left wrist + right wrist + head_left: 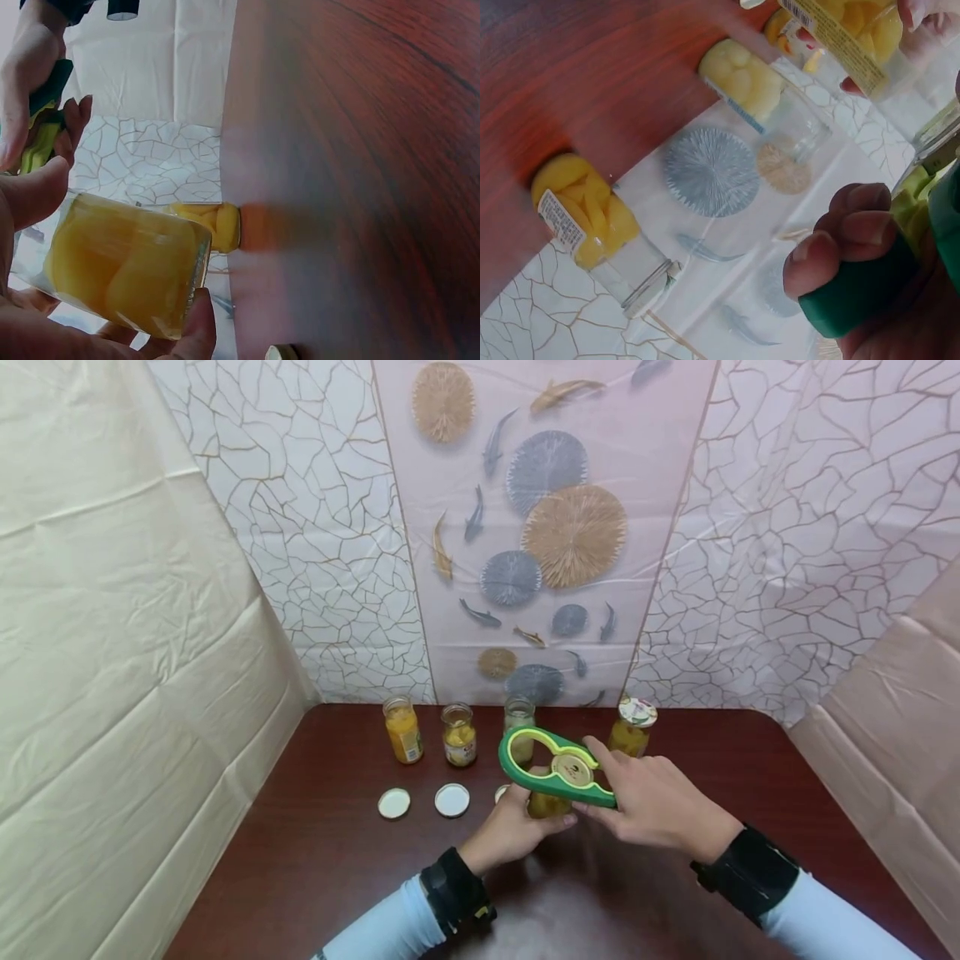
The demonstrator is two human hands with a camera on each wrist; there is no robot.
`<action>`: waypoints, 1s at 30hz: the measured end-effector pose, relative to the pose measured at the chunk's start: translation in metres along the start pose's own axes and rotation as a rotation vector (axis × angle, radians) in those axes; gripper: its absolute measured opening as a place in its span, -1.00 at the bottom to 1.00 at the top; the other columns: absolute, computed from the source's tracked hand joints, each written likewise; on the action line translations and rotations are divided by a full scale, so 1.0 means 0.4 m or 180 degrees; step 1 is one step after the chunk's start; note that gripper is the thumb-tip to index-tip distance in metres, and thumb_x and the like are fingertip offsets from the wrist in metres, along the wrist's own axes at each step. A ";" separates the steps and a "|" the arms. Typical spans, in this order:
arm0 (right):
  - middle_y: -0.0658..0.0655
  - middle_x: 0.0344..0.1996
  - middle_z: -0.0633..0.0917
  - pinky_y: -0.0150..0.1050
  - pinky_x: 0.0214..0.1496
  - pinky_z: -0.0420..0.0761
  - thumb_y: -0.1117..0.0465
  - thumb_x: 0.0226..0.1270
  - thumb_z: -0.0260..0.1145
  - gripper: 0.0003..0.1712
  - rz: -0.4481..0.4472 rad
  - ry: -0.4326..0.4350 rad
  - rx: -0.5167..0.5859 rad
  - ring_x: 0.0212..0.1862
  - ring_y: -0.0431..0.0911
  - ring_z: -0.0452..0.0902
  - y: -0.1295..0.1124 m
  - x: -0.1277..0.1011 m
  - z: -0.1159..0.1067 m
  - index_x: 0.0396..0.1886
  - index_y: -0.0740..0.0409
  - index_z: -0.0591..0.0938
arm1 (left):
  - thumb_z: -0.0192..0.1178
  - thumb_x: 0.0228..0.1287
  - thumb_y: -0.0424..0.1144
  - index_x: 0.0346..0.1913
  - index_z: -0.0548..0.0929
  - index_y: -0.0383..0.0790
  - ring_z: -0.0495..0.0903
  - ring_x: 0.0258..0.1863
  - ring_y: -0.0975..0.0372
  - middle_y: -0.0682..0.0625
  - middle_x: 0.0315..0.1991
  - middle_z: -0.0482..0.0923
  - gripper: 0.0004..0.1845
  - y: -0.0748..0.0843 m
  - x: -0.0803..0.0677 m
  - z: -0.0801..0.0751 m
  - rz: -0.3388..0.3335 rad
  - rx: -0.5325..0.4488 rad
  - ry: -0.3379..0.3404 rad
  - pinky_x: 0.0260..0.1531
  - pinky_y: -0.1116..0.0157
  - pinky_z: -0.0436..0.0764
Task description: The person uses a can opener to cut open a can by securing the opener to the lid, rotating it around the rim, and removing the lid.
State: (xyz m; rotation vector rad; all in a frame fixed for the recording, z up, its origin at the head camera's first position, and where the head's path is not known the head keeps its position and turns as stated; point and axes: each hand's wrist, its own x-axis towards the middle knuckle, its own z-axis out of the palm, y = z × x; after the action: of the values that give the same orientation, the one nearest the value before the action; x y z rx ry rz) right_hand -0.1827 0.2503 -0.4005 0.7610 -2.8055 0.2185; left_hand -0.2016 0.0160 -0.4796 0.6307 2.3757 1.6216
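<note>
My left hand grips a glass jar of yellow fruit by its body, held tilted above the table. A green jar opener with a lighter green inner edge lies over the jar's top, framing its gold lid. My right hand holds the opener's handles, its fingers curled round the green grip in the right wrist view. Part of the jar is hidden under the opener in the head view.
At the back of the dark red table stand three lidless jars: one orange-yellow, one with yellow fruit, one paler. Loose lids lie before them. A lidded fruit jar stands at right.
</note>
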 end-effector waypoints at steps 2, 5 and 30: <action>-0.11 -0.46 0.58 -0.32 -0.48 0.39 -0.38 0.35 0.41 -0.02 0.0002 0.0027 -0.0021 -0.54 -0.32 0.37 -0.001 -0.004 0.004 0.50 0.17 0.42 | 0.49 0.37 0.01 0.41 0.52 0.19 0.59 0.36 0.22 0.11 0.33 0.65 -0.39 0.003 0.000 0.000 0.0102 0.0031 -0.0004 0.39 0.04 0.54; -0.06 -0.41 0.67 -0.31 -0.48 0.45 -0.35 0.36 0.42 -0.04 -0.0003 0.0061 -0.0021 -0.52 -0.31 0.44 -0.002 -0.008 0.006 0.48 0.20 0.44 | 0.47 0.38 0.04 0.45 0.48 0.16 0.60 0.35 0.21 0.08 0.33 0.64 -0.35 0.002 -0.001 0.000 0.0112 0.0085 -0.0032 0.37 0.08 0.56; -0.21 -0.48 0.55 -0.44 -0.52 0.30 0.04 0.18 0.63 -0.20 -0.0545 -0.0360 0.0078 -0.61 -0.37 0.22 0.009 0.000 -0.037 0.37 0.08 0.50 | 0.39 0.42 -0.37 0.62 0.34 0.12 0.42 0.49 0.47 0.13 0.56 0.45 -0.20 -0.019 0.056 -0.063 0.0538 -0.0701 -0.1833 0.53 0.41 0.34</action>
State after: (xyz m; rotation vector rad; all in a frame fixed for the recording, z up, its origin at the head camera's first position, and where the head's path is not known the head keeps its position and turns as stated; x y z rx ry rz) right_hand -0.1820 0.2566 -0.3865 1.0440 -2.8260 0.1860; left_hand -0.2334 0.0028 -0.4755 1.0985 1.7465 1.4747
